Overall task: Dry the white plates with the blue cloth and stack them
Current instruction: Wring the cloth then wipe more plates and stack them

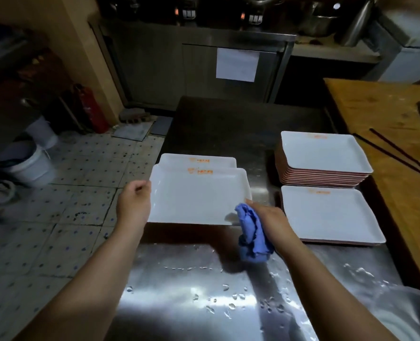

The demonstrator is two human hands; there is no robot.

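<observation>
My left hand grips the left edge of a white rectangular plate, held above the steel table. My right hand holds the bunched blue cloth against the plate's near right corner. Behind the held plate another white plate lies on the table, partly hidden. To the right stands a tall stack of white plates with brown undersides. In front of that stack sits a low stack with a white plate on top.
The steel table is wet with water drops near me. A wooden counter with two dark chopsticks runs along the right. White buckets and a red extinguisher stand on the tiled floor at left.
</observation>
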